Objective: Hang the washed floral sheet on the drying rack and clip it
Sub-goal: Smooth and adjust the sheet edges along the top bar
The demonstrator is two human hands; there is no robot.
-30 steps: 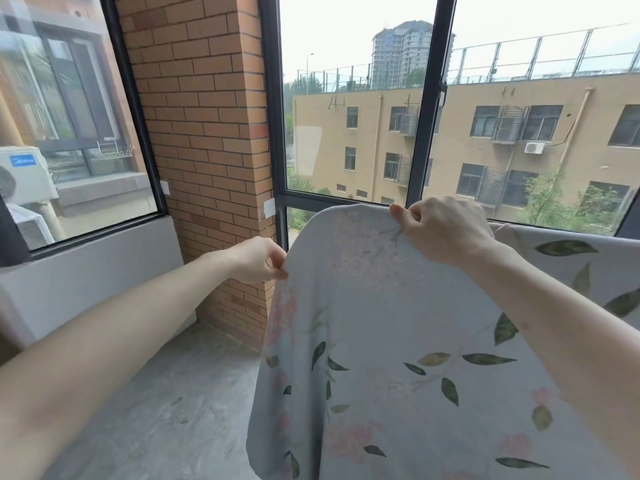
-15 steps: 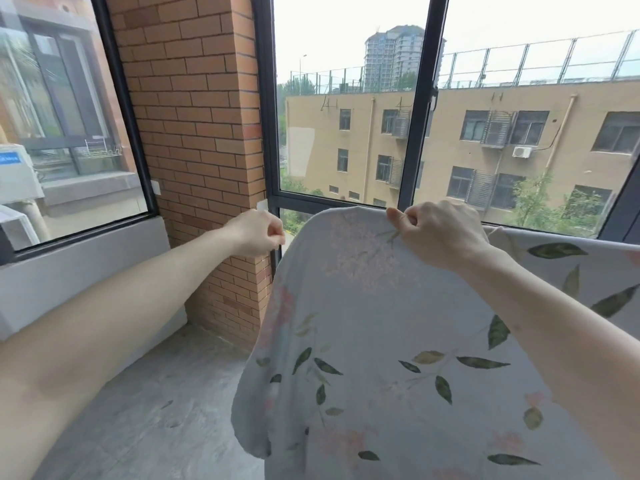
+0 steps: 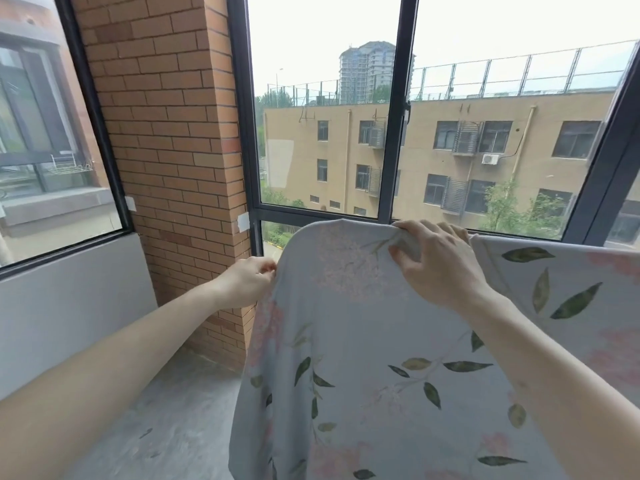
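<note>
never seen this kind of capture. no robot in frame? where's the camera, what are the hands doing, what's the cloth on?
No robot here: a person works with bare hands, and the one camera sits on their head, looking forward and down, so both forearms reach in from the bottom edge. The wide lens bends straight lines.

The left hand pinches the left edge of the sheet, a pale cloth printed with leaves and pink flowers. The right hand has its grip on a bunched fold at the sheet's top edge.

The sheet drapes over something that holds it up, but the cloth hides it, so the rack itself cannot be seen. No clips show either.

Behind are a brick pillar, dark-framed windows and a tan building outside. The floor is bare grey concrete.
</note>
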